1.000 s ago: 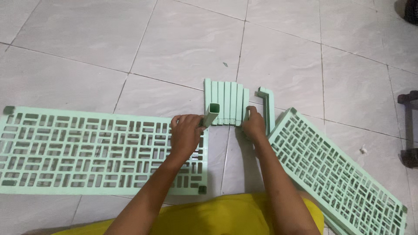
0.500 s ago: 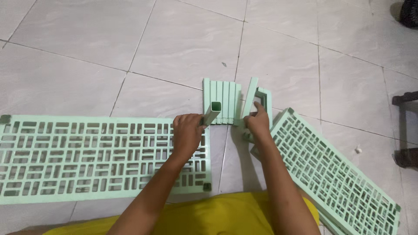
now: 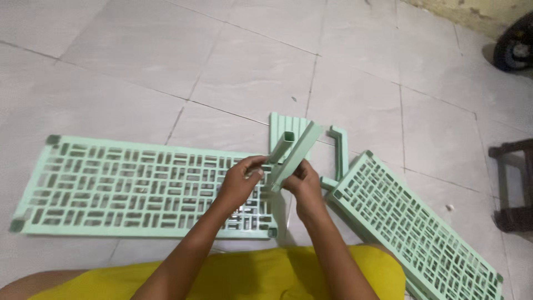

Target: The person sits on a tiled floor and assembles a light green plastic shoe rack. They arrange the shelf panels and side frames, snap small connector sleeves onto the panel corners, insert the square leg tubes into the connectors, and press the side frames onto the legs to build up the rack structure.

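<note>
No packages, labels or signs show on the tiled floor (image 3: 166, 61); everything I work with is plain mint-green plastic. A long perforated panel (image 3: 127, 186) lies flat on the tiles to my left, its near right corner just under my left wrist. A second perforated panel (image 3: 416, 222) lies at an angle on my right, running toward the lower right edge of the view. Between their far ends a small stack of posts (image 3: 283, 123) rests on the floor, with an angled bracket piece (image 3: 340, 150) just beside it, touching the far corner of the right panel.

My left hand (image 3: 241, 180) is curled around the lower part of a hollow square post (image 3: 282, 149), fingers (image 3: 256, 162) closed on it, the open end tilted up and away from me. My right hand (image 3: 305, 180) is clamped on a flat slat (image 3: 302, 147) that leans alongside the post, the two pieces touching or nearly so; I cannot quite tell from here. Both are lifted off the floor above the gap between the panels. At the right edge stands a piece of dark furniture (image 3: 513, 183), well apart.
</note>
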